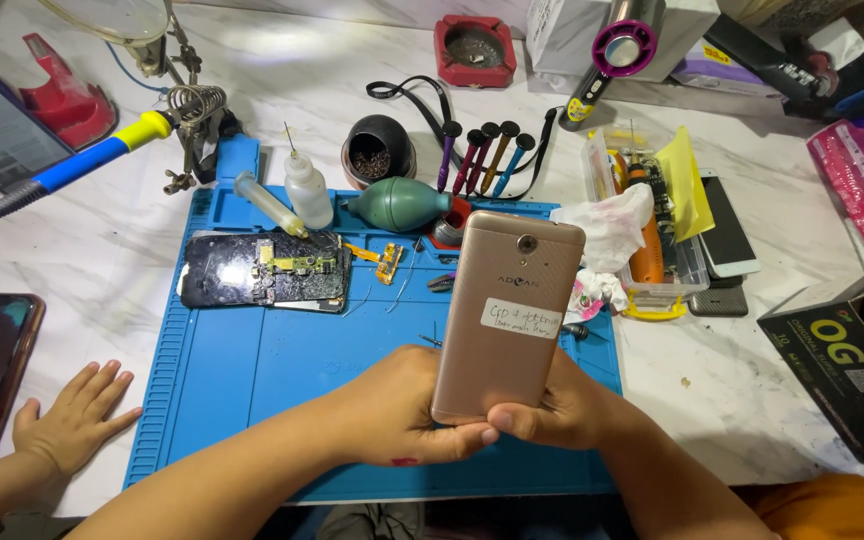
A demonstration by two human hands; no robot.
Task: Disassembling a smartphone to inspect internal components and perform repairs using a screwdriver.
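Observation:
I hold a gold smartphone (pixel 507 310) upright over the blue work mat (pixel 252 370), its back facing me. A white handwritten label is stuck on the back, and the round camera lens sits near the top. My left hand (pixel 402 410) grips its lower left edge, and my right hand (pixel 557 410) grips the lower right edge with the thumb across the bottom. Both hands rest just above the mat's front half.
An opened phone (pixel 262 270) lies on the mat's far left beside a syringe (pixel 267 205), a small bottle (pixel 307 190) and a green air blower (pixel 402 203). A soldering iron (pixel 92 160), screwdrivers (pixel 482 150), a parts container (pixel 652 220) and a black box (pixel 842 360) surround it. Another person's hand (pixel 72 420) rests at the left.

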